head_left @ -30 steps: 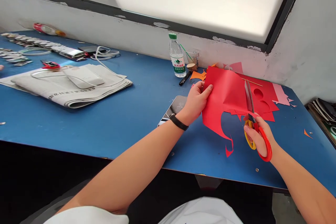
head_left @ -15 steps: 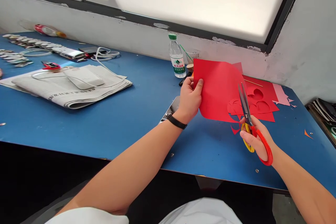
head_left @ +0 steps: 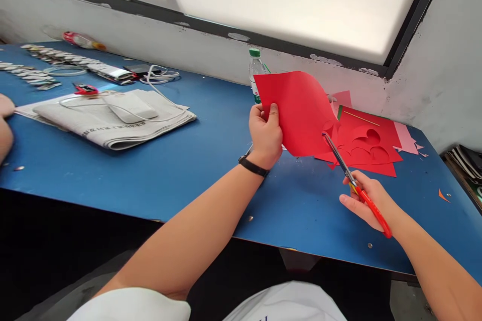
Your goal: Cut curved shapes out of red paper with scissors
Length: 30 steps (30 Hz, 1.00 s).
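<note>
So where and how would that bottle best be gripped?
Probably the neck, under the green cap, coming from above: the bottle stands upright, and the red sheet and left hand hide much of its lower body.

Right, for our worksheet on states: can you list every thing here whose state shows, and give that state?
Red sheet: held by the left hand, bent in a curve
Scissors: in the right hand's grip, blade opening unclear
Bottle: upright, capped, partly hidden
Newspaper: folded
White device: lying on the newspaper
Red paper pile: overlapping, with curved cuts
Black wristband: worn on the left wrist
</note>
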Tool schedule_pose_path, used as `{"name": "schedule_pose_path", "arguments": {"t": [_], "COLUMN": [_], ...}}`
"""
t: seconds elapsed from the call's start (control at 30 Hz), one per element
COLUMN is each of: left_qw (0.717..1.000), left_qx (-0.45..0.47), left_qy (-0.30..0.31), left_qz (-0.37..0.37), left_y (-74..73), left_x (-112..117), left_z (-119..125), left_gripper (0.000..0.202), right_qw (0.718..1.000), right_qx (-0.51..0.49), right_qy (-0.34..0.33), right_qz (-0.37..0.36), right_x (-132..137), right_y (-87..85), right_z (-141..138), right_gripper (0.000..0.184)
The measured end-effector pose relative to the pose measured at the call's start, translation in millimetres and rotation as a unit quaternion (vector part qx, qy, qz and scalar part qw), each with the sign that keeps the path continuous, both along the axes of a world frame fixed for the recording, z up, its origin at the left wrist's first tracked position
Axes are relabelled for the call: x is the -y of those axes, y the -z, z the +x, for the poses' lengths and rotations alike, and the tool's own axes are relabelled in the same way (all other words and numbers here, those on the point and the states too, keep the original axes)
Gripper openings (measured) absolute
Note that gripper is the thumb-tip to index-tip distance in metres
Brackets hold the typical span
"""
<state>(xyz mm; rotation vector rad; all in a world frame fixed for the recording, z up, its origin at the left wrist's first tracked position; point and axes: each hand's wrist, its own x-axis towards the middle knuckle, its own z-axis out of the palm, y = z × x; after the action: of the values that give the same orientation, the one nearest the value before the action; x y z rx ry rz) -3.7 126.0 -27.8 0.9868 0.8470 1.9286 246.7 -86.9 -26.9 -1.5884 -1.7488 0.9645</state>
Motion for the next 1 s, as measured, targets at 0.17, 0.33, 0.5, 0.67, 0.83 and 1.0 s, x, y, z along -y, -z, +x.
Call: {"name": "schedule_pose_path", "arguments": {"t": [0.17, 0.33, 0.5, 0.67, 0.83, 1.0], "left_qw": [0.999, 0.998, 0.993, 0.989, 0.990, 0.988], "left_qx": [-0.011, -0.016, -0.021, -0.011, 0.025, 0.046], "left_qy": [0.021, 0.044, 0.102, 0.138, 0.133, 0.144], "left_qz": [0.026, 0.050, 0.050, 0.052, 0.047, 0.010], "left_y": [1.9, 0.3, -0.7, -4.0, -6.8, -6.2], "left_x": [-5, 0, 5, 13, 12, 6], "left_z": [1, 2, 3, 7, 3, -3], "left_gripper": [0.054, 0.053, 0.058, 0.063, 0.068, 0.061], "right_qw": [1.000, 0.998, 0.998, 0.993, 0.991, 0.992], "right_qx": [0.004, -0.027, -0.029, -0.081, -0.085, -0.065], "right_qy": [-0.004, -0.021, -0.029, -0.050, -0.051, -0.046], "right_qz": [-0.029, -0.045, -0.051, -0.075, -0.089, -0.102], "right_x": [-2, 2, 2, 2, 4, 2], "right_y": [0.3, 0.1, -0.9, -1.0, -3.9, -6.7], "right_z": [1, 1, 1, -1, 2, 4], "right_gripper": [0.048, 0.053, 0.062, 0.065, 0.063, 0.066]}}
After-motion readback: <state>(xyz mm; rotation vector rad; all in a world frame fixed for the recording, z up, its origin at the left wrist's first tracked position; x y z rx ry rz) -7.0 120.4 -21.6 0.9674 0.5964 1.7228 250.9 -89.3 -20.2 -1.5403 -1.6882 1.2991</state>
